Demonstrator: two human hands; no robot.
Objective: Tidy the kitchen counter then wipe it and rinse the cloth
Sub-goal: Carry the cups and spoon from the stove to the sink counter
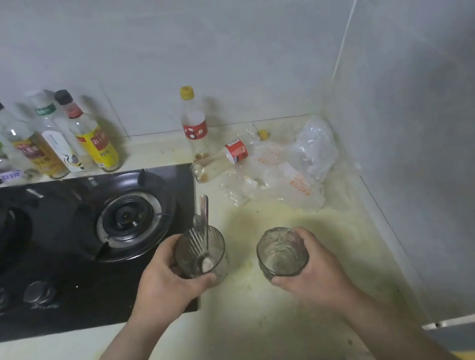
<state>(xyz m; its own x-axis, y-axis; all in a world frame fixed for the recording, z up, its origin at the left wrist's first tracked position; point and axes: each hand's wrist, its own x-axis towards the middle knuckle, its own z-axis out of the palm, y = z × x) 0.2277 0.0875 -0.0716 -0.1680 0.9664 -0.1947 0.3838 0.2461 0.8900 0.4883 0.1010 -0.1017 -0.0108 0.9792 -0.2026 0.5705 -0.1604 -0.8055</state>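
Observation:
My left hand (165, 283) grips a ribbed grey glass (200, 253) with a metal spoon (203, 217) standing in it, just right of the stove. My right hand (314, 273) holds a second, empty grey glass (281, 251) above the stained pale-yellow counter (253, 318). At the back right an upright plastic bottle (195, 124) with a yellow cap stands by the wall. A similar bottle (220, 160) lies on its side beside crumpled clear plastic bags (291, 170). No cloth is in view.
A black two-burner gas stove (67, 239) fills the left, with its knobs near the front. Several sauce and oil bottles (50, 142) line the back wall behind it. Grey tiled walls close the counter at the back and right.

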